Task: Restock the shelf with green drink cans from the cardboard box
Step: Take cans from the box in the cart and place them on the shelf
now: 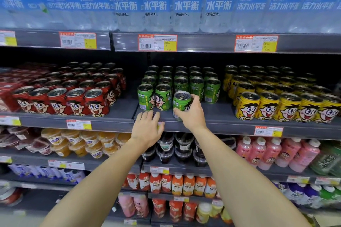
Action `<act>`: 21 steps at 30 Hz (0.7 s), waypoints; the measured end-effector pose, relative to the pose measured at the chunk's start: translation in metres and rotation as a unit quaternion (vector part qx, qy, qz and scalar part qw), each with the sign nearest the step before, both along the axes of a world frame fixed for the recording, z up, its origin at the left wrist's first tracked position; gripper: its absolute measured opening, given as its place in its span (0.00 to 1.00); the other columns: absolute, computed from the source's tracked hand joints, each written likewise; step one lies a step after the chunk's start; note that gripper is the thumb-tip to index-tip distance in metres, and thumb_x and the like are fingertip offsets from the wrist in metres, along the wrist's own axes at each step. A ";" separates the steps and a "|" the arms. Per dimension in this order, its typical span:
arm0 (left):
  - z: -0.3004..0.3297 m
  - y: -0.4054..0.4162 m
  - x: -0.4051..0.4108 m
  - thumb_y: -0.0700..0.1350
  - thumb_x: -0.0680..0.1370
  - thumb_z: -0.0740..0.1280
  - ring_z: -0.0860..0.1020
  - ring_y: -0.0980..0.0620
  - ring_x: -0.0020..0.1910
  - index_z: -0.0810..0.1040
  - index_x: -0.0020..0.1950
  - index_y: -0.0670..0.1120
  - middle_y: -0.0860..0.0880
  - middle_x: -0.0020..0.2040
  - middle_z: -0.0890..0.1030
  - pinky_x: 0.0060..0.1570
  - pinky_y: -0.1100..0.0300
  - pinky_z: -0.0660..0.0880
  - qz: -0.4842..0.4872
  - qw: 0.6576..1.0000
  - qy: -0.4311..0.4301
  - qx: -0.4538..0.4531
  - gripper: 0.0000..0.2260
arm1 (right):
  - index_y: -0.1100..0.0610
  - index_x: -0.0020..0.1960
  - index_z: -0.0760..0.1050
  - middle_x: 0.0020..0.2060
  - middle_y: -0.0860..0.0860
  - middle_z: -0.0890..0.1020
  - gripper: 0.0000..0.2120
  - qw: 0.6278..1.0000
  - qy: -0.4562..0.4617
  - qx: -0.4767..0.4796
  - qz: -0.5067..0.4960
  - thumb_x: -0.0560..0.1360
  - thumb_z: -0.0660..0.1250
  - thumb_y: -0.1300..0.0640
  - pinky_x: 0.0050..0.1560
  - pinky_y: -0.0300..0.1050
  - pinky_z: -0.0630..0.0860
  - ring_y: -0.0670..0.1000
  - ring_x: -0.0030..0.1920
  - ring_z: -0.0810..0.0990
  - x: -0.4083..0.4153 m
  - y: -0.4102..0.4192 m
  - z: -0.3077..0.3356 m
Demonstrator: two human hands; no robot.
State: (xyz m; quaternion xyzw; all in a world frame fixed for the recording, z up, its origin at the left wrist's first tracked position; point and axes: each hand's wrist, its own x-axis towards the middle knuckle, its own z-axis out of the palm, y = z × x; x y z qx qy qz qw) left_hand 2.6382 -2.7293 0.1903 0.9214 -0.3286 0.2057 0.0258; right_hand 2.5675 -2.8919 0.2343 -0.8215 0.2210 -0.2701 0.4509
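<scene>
Can (181, 104) upright, top up, gripped by right hand (191, 115)

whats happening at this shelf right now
A person is stocking a shop shelf with drink cans. The right hand grips a green can and sets it at the front of the green cans' section, next to two already in the front row. The left hand rests open on the shelf edge. Red cans stand to the left and yellow cans to the right.
</scene>
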 end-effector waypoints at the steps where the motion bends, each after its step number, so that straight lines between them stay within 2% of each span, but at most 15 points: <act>1: 0.000 -0.001 -0.001 0.57 0.77 0.52 0.78 0.40 0.54 0.77 0.61 0.42 0.40 0.56 0.80 0.59 0.47 0.71 0.003 1.000 0.004 0.001 0.26 | 0.54 0.71 0.63 0.65 0.53 0.72 0.35 1.000 -0.001 -0.007 -0.006 0.70 0.76 0.50 0.62 0.53 0.73 0.55 0.65 0.72 -0.001 0.001 0.000; 5: -0.002 -0.001 -0.002 0.59 0.76 0.50 0.76 0.39 0.58 0.76 0.64 0.42 0.40 0.60 0.78 0.63 0.46 0.68 0.006 1.000 0.017 0.013 0.29 | 0.53 0.75 0.61 0.66 0.54 0.70 0.38 0.998 0.007 -0.038 -0.045 0.72 0.75 0.48 0.64 0.51 0.68 0.55 0.68 0.66 -0.006 0.008 -0.001; 11: -0.002 -0.001 -0.004 0.62 0.75 0.45 0.71 0.39 0.65 0.72 0.69 0.43 0.39 0.67 0.74 0.69 0.46 0.62 0.007 0.999 0.021 0.023 0.34 | 0.57 0.66 0.68 0.62 0.54 0.75 0.31 0.996 -0.023 -0.006 -0.080 0.69 0.78 0.53 0.62 0.50 0.70 0.55 0.64 0.72 -0.002 0.012 -0.001; 15: -0.001 -0.001 -0.003 0.63 0.74 0.43 0.68 0.40 0.69 0.67 0.73 0.43 0.39 0.70 0.70 0.71 0.46 0.58 0.011 0.999 0.027 0.036 0.36 | 0.56 0.65 0.69 0.60 0.54 0.76 0.31 0.997 -0.020 -0.003 -0.080 0.68 0.79 0.53 0.61 0.52 0.72 0.55 0.62 0.73 0.008 0.007 0.003; 21: -0.001 -0.002 -0.005 0.64 0.78 0.53 0.64 0.40 0.71 0.61 0.76 0.44 0.40 0.73 0.66 0.74 0.46 0.54 0.022 0.997 0.024 0.074 0.33 | 0.57 0.64 0.69 0.57 0.54 0.77 0.31 0.997 -0.013 -0.017 -0.077 0.67 0.79 0.52 0.56 0.49 0.73 0.55 0.58 0.75 0.024 -0.002 0.005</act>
